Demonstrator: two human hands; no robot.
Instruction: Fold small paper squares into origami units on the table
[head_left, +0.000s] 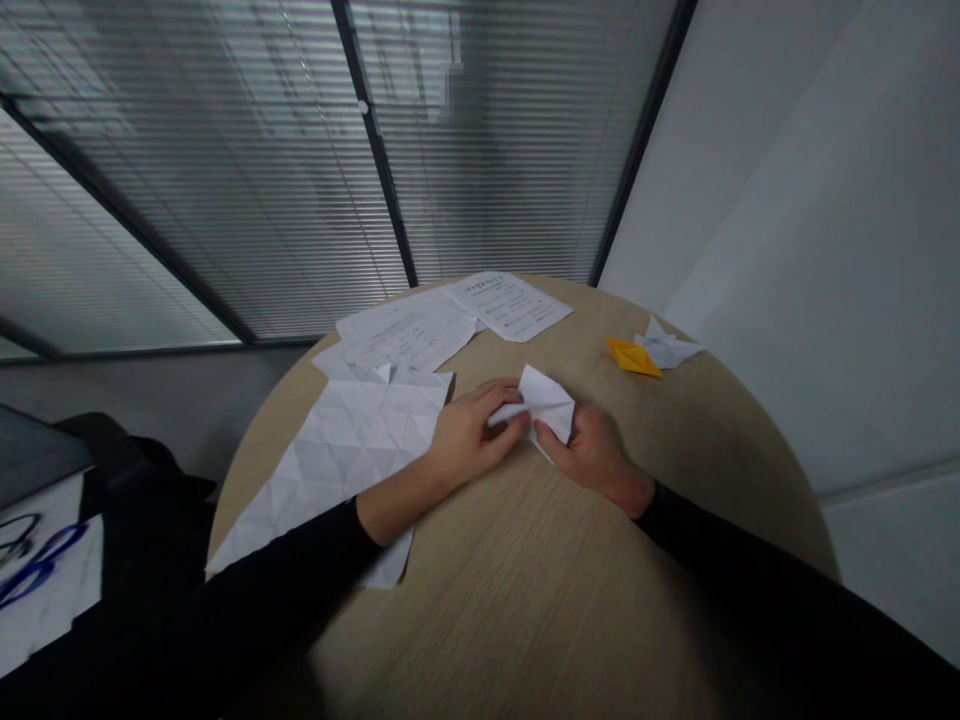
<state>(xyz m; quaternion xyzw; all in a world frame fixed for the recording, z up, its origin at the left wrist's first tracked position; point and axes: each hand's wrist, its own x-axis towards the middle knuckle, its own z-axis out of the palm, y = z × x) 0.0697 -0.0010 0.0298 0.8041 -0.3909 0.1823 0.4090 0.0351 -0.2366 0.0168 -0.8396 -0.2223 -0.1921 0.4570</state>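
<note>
A small folded piece of white paper (551, 402) is held between both hands above the middle of the round table. My left hand (480, 428) pinches its left side, thumb and fingers closed on a narrow flap. On the right edge my right hand (592, 450) grips it, the thumb on top and the other fingers behind, partly hidden. Beneath my left forearm lies a large white sheet (341, 440) covered with triangular creases. A small white folded point (385, 373) stands at that sheet's far edge.
Printed sheets (514, 303) overlap at the table's far side. A yellow folded paper boat (634, 357) touches a white folded paper (669, 347) at the right. Blue-handled scissors (37, 568) lie on papers at the far left. Behind the wooden table (525, 600) is a glass wall with blinds.
</note>
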